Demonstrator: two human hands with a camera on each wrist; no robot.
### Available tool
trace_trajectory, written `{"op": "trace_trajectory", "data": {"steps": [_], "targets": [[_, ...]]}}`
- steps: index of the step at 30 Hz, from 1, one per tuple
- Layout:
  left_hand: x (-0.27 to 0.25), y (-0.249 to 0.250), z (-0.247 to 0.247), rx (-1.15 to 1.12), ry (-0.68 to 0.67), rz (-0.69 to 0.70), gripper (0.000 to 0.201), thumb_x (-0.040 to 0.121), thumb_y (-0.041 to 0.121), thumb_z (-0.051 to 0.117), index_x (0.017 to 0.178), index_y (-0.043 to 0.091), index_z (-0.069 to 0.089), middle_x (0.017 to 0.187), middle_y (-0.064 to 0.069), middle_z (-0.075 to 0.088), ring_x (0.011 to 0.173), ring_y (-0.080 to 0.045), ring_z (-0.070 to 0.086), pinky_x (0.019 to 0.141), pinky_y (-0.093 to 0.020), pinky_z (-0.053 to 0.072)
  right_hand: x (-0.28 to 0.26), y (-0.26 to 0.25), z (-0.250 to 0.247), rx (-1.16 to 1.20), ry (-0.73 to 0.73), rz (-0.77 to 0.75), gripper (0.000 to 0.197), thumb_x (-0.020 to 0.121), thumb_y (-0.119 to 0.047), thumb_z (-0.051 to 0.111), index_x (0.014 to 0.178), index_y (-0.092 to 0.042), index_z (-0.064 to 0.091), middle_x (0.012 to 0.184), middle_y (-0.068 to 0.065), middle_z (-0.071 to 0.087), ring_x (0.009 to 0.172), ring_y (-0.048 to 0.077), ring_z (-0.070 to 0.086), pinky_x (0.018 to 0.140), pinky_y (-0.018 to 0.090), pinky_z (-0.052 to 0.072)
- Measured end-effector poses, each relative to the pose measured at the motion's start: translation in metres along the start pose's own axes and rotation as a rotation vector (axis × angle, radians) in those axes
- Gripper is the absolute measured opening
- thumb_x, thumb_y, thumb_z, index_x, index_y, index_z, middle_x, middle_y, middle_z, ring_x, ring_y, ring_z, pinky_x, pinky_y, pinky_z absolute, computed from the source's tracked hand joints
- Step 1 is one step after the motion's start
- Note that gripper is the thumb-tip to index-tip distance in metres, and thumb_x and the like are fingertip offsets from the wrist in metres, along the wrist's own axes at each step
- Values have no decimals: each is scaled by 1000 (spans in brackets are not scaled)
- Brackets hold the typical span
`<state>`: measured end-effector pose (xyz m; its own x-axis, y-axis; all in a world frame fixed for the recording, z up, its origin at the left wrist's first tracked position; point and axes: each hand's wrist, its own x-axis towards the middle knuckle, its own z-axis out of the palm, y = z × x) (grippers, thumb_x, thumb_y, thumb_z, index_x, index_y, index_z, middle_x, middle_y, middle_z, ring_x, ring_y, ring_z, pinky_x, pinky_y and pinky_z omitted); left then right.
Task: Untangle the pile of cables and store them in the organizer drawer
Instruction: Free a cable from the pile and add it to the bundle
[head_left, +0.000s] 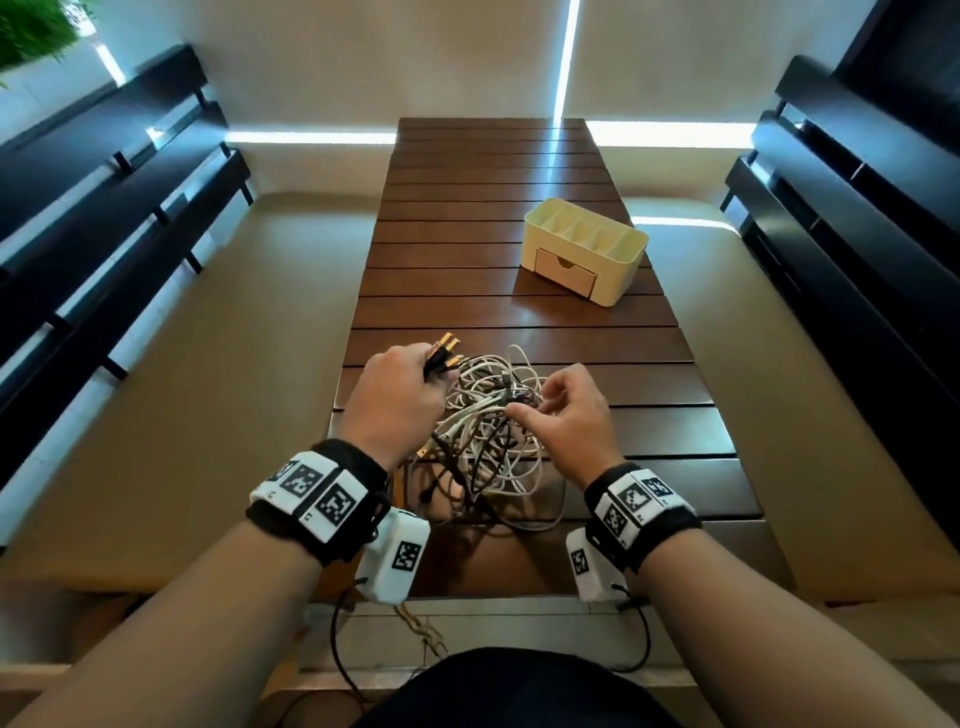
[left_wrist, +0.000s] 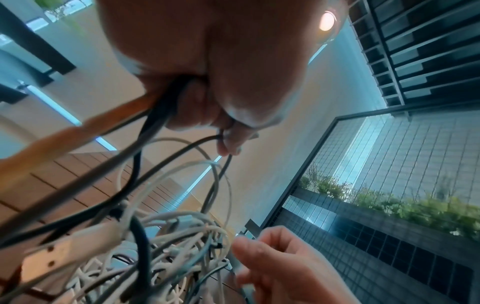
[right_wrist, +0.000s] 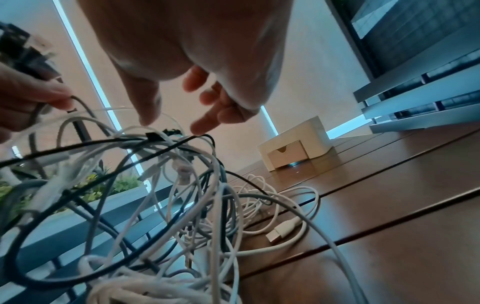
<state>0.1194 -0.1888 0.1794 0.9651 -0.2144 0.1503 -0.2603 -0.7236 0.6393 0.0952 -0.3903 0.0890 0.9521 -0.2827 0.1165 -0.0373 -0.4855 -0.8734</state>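
Note:
A tangle of white and black cables (head_left: 491, 441) lies at the near end of the wooden slat table (head_left: 519, 312). My left hand (head_left: 413, 371) grips a bundle of black cables with gold plugs (head_left: 445, 349), lifted at the pile's left side; the left wrist view shows its fingers (left_wrist: 207, 102) curled round the black leads (left_wrist: 153, 117). My right hand (head_left: 535, 402) hovers over the top of the tangle. Its thumb and fingers (right_wrist: 202, 123) are spread apart, holding nothing, just above a black cable (right_wrist: 166, 144). The cream organizer (head_left: 584, 244) stands farther back on the right, its drawer (head_left: 566, 274) closed.
Dark slatted benches run along both sides, left (head_left: 104, 208) and right (head_left: 857, 234). Bare table surface lies between the pile and the organizer (right_wrist: 296, 139). A white USB plug (right_wrist: 279, 234) rests on the table at the pile's right edge. Some cable loops reach the near table edge.

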Motion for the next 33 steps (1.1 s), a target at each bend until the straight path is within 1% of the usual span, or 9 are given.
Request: {"op": "trace_trajectory", "data": {"steps": [3, 6, 12, 15, 19, 25, 27, 30, 33], "targets": [[3, -1, 2, -37, -10, -24, 43, 96, 23, 64, 59, 23, 43, 56, 6, 48, 53, -11, 43, 51, -29, 28, -7, -13, 7, -169, -177, 113, 65, 72, -84, 58, 67, -19, 54, 67, -3, 60, 60, 12, 53, 57, 29, 44], [6, 1, 8, -71, -37, -26, 39, 94, 23, 66, 60, 22, 48, 57, 8, 50, 54, -10, 45, 53, -29, 31, -8, -31, 16, -272, -210, 182, 77, 65, -96, 46, 71, -20, 56, 71, -6, 63, 66, 13, 58, 58, 32, 43], [9, 2, 12, -65, -74, -24, 41, 93, 24, 68, 58, 20, 48, 54, 9, 49, 50, -6, 44, 48, -19, 28, 1, -39, 28, -122, -88, 288, 38, 74, -49, 78, 80, -20, 54, 84, -1, 65, 78, 19, 60, 65, 36, 49], [11, -6, 12, -71, -70, -46, 38, 94, 24, 67, 60, 19, 50, 56, 6, 52, 53, -11, 46, 53, -28, 32, 3, -37, 23, -64, -43, 252, 18, 77, -28, 72, 82, -19, 57, 84, -3, 64, 76, 17, 60, 64, 33, 49], [15, -21, 2, -63, -4, -86, 38, 94, 19, 67, 60, 21, 50, 56, 6, 50, 54, -17, 45, 53, -30, 30, 3, -26, 11, -40, 5, 200, 7, 83, -27, 65, 80, -23, 61, 78, -3, 69, 73, 16, 65, 65, 34, 54], [20, -38, -22, -148, 92, -134, 36, 94, 17, 67, 61, 15, 52, 56, 0, 46, 52, -18, 39, 54, -32, 32, 12, 5, -15, -133, 93, 294, 15, 96, -24, 56, 84, -19, 64, 79, -4, 65, 81, 22, 61, 62, 26, 42], [19, -35, -26, -181, 70, -100, 33, 94, 18, 67, 65, 8, 55, 58, -6, 47, 55, -19, 40, 57, -33, 34, 14, 11, -19, -204, 16, 290, 12, 94, -21, 58, 102, -18, 65, 97, 2, 66, 95, 24, 62, 75, 27, 44], [15, -26, -27, -193, 47, -42, 32, 95, 20, 67, 72, 0, 60, 61, -10, 49, 58, -18, 42, 58, -33, 36, 14, 3, -22, -172, -66, 215, 53, 89, -19, 64, 139, -15, 49, 139, 3, 48, 124, 15, 50, 107, 31, 41], [12, -18, -26, -209, 43, -21, 34, 94, 19, 68, 65, 9, 56, 58, 2, 46, 52, -8, 37, 53, -23, 33, 11, -25, -23, -139, 35, 5, 55, 83, -26, 61, 137, -20, 52, 141, -7, 40, 132, 10, 39, 116, 42, 32]]}}
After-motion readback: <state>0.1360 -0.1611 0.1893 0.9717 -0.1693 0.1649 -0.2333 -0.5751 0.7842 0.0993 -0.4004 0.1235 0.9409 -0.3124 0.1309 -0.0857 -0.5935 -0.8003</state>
